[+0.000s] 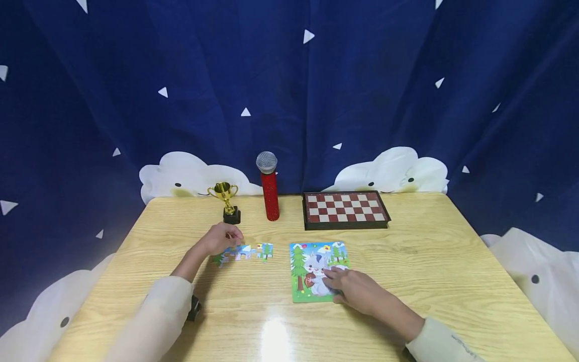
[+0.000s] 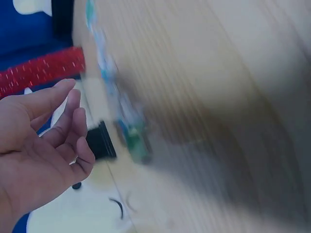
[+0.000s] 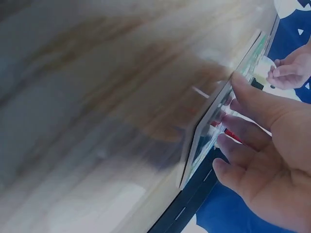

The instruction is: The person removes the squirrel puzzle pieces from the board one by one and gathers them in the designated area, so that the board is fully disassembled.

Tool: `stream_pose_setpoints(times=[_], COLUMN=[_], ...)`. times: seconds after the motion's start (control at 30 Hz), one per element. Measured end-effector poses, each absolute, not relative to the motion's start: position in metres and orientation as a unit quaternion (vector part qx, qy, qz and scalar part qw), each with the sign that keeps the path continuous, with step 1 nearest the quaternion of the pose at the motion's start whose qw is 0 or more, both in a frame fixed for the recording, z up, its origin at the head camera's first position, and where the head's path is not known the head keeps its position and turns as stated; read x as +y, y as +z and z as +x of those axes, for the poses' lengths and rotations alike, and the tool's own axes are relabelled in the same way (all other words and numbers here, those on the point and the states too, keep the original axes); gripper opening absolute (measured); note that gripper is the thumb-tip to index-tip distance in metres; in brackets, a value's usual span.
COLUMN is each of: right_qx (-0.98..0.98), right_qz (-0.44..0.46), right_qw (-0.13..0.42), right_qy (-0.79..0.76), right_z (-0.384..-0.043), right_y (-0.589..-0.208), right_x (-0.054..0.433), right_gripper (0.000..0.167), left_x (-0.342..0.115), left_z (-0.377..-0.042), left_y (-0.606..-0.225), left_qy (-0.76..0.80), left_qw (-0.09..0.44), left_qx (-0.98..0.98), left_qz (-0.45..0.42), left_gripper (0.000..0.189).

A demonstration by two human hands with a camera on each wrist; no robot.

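A square squirrel jigsaw puzzle [image 1: 299, 271] lies flat on the table, its picture showing a squirrel with an acorn among trees. My right hand [image 1: 355, 289] rests its fingers on the puzzle's right side; in the right wrist view the thumb [image 3: 243, 86] is at the board's edge. Left of the board, several loose jigsaw pieces [image 1: 243, 252] lie in a row. Above the row's left end hovers my left hand [image 1: 221, 237], fingers loosely bent. Nothing shows between those fingers in the left wrist view, where the pieces [image 2: 136, 138] are blurred.
Behind the loose pieces stand a gold trophy cup [image 1: 227, 198] on a black base and a red microphone [image 1: 270, 193]. A red-and-white checkered board [image 1: 346, 207] with a dark frame lies at the back. A blue curtain [image 1: 289, 90] hangs behind the wooden table [image 1: 443, 261].
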State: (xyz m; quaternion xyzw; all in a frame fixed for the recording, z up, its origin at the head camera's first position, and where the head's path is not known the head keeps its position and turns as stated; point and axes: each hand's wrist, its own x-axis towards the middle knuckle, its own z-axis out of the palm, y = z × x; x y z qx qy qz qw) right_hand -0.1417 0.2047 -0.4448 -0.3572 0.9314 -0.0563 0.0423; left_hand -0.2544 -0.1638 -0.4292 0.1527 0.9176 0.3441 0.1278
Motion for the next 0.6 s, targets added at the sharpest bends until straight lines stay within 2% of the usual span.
stream_pose_setpoints(times=[0.17, 0.4, 0.6], right_qx=[0.930, 0.930, 0.932], right_qz=[-0.357, -0.353, -0.342], right_qw=[0.038, 0.031, 0.026], right_qy=[-0.079, -0.100, -0.119], right_z=[-0.137, -0.133, -0.130], right_y=[-0.443, -0.445, -0.448], right_x=[0.210, 0.225, 0.238], right_gripper=[0.046, 0.045, 0.044], left_x=[-0.132, -0.083, -0.050], left_z=[-0.254, -0.249, -0.245], left_y=[-0.428, -0.434, -0.437], left_qy=[0.356, 0.362, 0.372], left_qw=[0.133, 0.182, 0.197], left_qx=[0.908, 0.893, 0.880], left_qz=[0.175, 0.199, 0.220], left_gripper=[0.011, 0.010, 0.009])
